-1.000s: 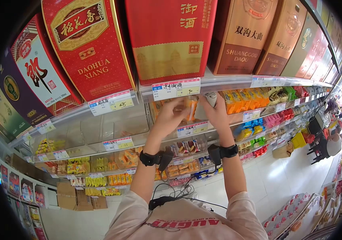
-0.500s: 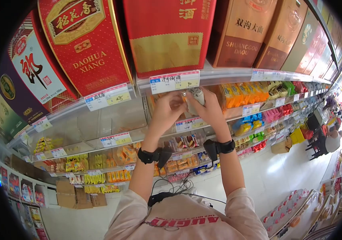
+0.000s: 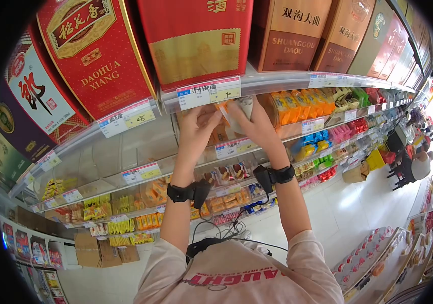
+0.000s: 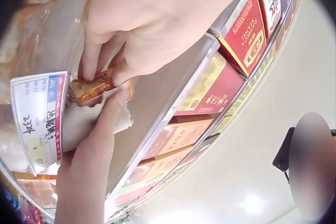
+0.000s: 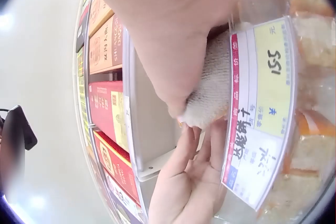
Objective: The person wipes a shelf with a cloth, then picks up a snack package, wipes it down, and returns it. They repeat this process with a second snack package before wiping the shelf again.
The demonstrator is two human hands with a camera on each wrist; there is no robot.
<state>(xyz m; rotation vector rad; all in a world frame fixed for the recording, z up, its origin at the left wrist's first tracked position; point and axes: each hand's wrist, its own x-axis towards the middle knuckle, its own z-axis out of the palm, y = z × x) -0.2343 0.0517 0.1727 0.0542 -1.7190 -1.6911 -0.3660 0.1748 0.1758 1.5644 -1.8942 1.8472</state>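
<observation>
My left hand [image 3: 199,129] pinches a small snack packet in an orange wrapper [image 4: 94,91] between thumb and fingers, at the front of a shelf bin. A greyish-white knit cloth [image 5: 212,90] is bunched in my right hand [image 3: 261,127]. In the left wrist view the right thumb presses the cloth against the packet's side. Both hands are close together under the upper shelf's edge, behind a price tag [image 3: 234,148]. The right wrist view shows the cloth hiding most of the packet, with the left fingers below it.
Tall liquor boxes [image 3: 193,55] stand on the shelf above. Orange snack packets [image 3: 302,107] fill the bin to the right, and clear dividers [image 3: 140,147] stand to the left. Lower shelves carry more wrapped sweets. A seated person [image 3: 420,166] is far right.
The hands were apart at first, the packet in the left and the cloth in the right. They have come together, with the cloth now against the packet. The head view has shifted slightly.
</observation>
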